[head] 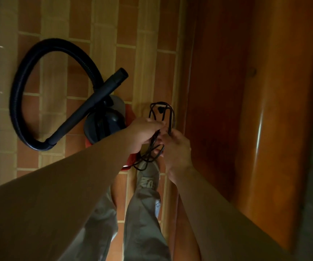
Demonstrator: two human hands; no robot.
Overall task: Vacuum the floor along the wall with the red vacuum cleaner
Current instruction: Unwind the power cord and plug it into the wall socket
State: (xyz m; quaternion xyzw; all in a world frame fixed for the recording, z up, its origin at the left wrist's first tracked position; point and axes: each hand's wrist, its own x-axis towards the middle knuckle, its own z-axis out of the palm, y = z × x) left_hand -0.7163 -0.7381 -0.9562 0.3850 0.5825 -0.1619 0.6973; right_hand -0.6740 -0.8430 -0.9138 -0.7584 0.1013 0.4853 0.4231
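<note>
I count: one vacuum (104, 123), one hose (20, 87), one wand (87, 110), one cord (155, 139) in several loops. Two hands: left (144, 132), right (176, 147). One shoe (148, 176), two trouser legs (144, 213). One door (217, 91).

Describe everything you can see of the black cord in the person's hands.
The black cord is thin, looks rubber-coated, and is gathered into several loose loops. The left hand and right hand both grip the bundle near its middle. Loops stick out beyond the fingers, with a small dark lump there, perhaps the plug; others hang below, in front of the red vacuum cleaner and a grey shoe.
</note>
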